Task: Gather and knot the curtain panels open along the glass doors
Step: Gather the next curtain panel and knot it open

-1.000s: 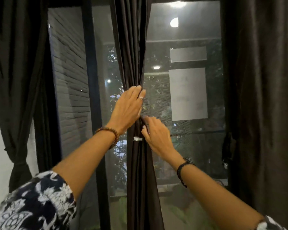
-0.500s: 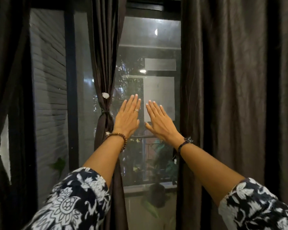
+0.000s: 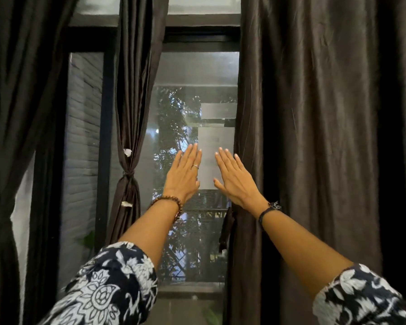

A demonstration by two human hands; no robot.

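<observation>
Both hands flat, fingers straight, holding nothing: left hand (image 3: pixel 184 175), right hand (image 3: pixel 234 180) reaching toward loose curtain (image 3: pixel 314 148), likely to gather it; middle curtain (image 3: pixel 129 127) already knotted.

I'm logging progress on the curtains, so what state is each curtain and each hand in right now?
Far-left curtain: gathered, cinched low down.
Middle curtain: gathered, knotted at mid-height.
Right curtain: hanging loose, not gathered, covering its part of the glass.
Glass door: closed as far as visible, uncovered between the middle and right curtains.
Left hand: open, fingers straight, holding nothing.
Right hand: open, fingers straight, beside the right curtain's edge.
</observation>
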